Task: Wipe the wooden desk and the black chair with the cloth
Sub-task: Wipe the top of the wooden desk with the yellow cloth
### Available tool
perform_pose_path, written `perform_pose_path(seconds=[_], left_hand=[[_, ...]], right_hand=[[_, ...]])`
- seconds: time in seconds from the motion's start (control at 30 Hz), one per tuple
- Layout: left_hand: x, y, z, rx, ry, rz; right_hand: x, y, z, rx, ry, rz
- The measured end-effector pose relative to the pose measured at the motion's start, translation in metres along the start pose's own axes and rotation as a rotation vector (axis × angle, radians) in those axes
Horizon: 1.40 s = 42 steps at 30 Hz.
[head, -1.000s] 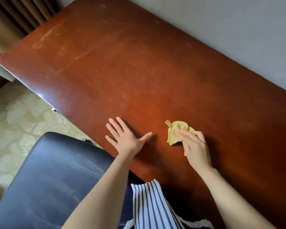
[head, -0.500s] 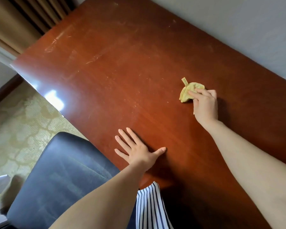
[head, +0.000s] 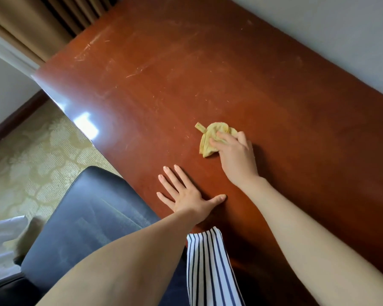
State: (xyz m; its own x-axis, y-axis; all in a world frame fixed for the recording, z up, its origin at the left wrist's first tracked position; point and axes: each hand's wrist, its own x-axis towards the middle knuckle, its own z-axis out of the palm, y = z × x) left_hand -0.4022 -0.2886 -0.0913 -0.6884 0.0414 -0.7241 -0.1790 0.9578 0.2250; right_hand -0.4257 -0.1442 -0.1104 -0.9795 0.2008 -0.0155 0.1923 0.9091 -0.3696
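Right grip (head: 234,157): fingers curled over bunched cloth (head: 210,140), pressing it onto tabletop (head: 186,74) mid-surface; I judge this gives wiping pressure. Left grip (head: 186,195): flat, fingers spread, holding nothing, near front edge; I reckon it braces my lean. Black chair (head: 86,213): beside edge, pending.

Soft, even light; white glare on the desk (head: 208,89) edge; slight wide-angle bending

Setting: furnished room, hotel-type or domestic. Evidence:
- polished wooden desk (head: 208,85) set against plain grey wall (head: 318,29), upper right
- pleated brown curtains (head: 31,23), upper left
- patterned beige carpet (head: 31,155), left
- padded black chair (head: 93,217), lower left
- white fabric (head: 2,239), lower-left edge
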Motion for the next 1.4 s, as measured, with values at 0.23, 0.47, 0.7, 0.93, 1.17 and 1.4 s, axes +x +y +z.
perform_pose_path(seconds=[0.23, 0.47, 0.7, 0.93, 1.17, 1.4], left_hand=[[0.0, 0.0, -0.001, -0.001, 0.023, -0.015], [0.001, 0.0, 0.002, -0.007, -0.011, 0.002], [-0.002, 0.0, 0.002, -0.007, -0.001, 0.008], [0.0, 0.0, 0.003, 0.017, 0.003, -0.003], [0.001, -0.001, 0.003, 0.03, 0.005, -0.005], [0.005, -0.002, 0.005, 0.009, 0.022, 0.001]], right_hand=[[-0.078, 0.016, -0.014, 0.095, -0.108, -0.147], [-0.111, 0.08, -0.04, 0.025, 0.001, -0.211], [-0.069, 0.134, -0.065, -0.043, 0.053, -0.036], [0.002, 0.13, -0.06, -0.038, 0.179, 0.245], [0.041, 0.077, -0.035, 0.025, 0.199, 0.416], [0.019, 0.023, -0.007, 0.032, 0.106, 0.158]])
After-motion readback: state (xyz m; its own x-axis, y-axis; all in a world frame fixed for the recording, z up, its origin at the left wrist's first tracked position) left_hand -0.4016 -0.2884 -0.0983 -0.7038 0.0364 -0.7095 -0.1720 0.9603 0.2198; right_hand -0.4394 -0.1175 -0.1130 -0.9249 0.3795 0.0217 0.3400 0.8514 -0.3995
